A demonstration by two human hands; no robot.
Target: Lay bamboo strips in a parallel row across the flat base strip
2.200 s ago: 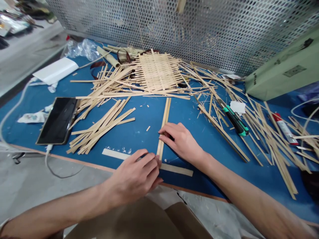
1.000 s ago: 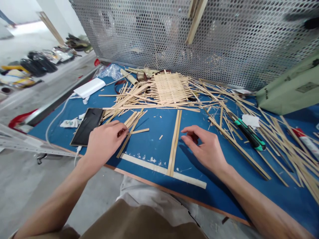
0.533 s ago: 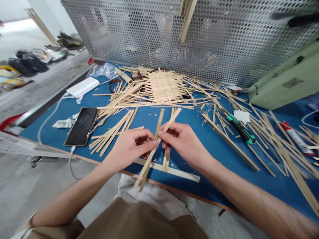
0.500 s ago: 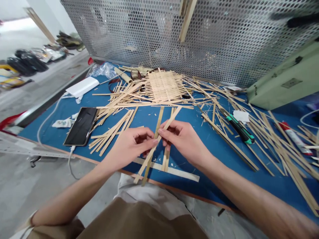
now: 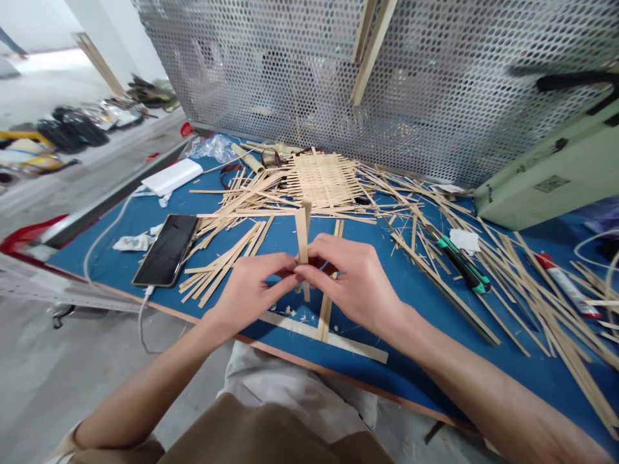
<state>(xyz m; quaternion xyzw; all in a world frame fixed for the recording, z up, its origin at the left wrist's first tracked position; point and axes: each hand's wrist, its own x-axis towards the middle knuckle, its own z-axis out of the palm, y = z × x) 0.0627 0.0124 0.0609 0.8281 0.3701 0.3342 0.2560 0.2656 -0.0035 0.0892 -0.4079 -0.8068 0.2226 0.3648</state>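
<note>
Both hands meet above the front of the blue table. My left hand (image 5: 256, 280) is closed, thumb and finger pinching the bamboo strips near their middle. Beside it my right hand (image 5: 341, 267) pinches the same bamboo strips (image 5: 302, 232), which stand up in front of me; a pale one overlaps a darker one. My fingers hide where they cross. Below the hands, a wider pale strip (image 5: 348, 345) lies along the table's front edge, with two narrow strips (image 5: 325, 316) reaching across it. Small shavings (image 5: 302, 316) are scattered there.
A woven bamboo mat (image 5: 324, 180) lies at the back among loose strips (image 5: 227, 258). A phone (image 5: 165, 250) on a cable is at left. On the right are a green-black utility knife (image 5: 461, 261), a red-capped tube (image 5: 568, 287) and a green bag (image 5: 546, 161). A perforated metal panel (image 5: 290, 71) stands behind.
The held strips have swung from a slant toward me to nearly upright. My hands have come closer together around them, and the view has shifted slightly.
</note>
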